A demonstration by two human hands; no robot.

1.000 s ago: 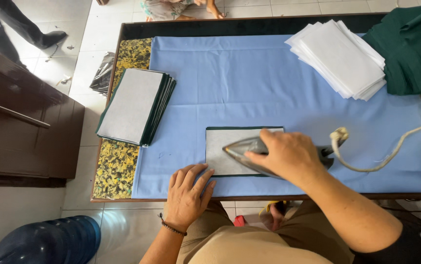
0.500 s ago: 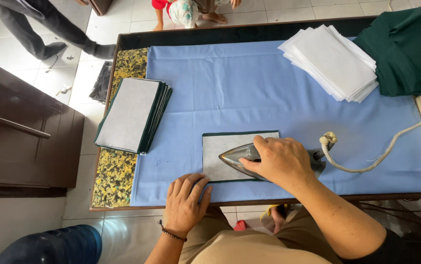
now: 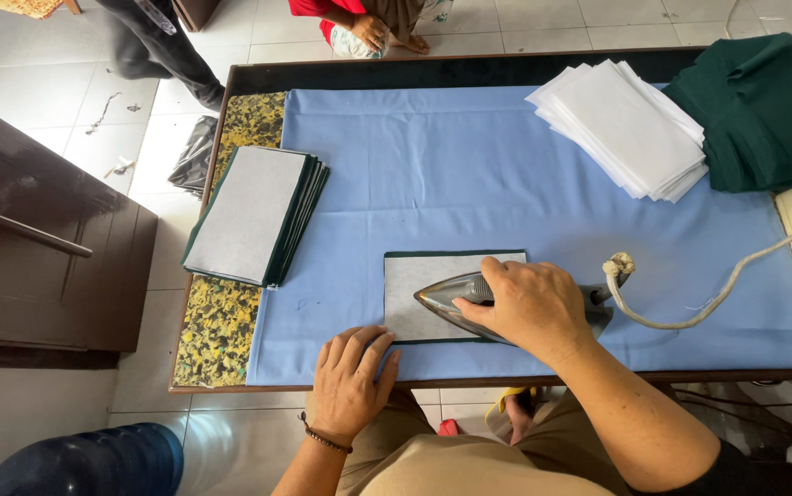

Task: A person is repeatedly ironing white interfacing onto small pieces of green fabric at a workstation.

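My right hand (image 3: 529, 303) grips the iron (image 3: 469, 298) at lower centre, pointing left along the fabric piece (image 3: 433, 276), whose near-left corner my flat, open left hand (image 3: 350, 381) pins to the tabletop (image 3: 414, 156).

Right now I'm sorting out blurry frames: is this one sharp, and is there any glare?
Head view: the right hand on the silver metal iron is sharp; the iron's nose carries a small highlight; lighting is soft and even; the dark-trousered legs at top left are motion-blurred.
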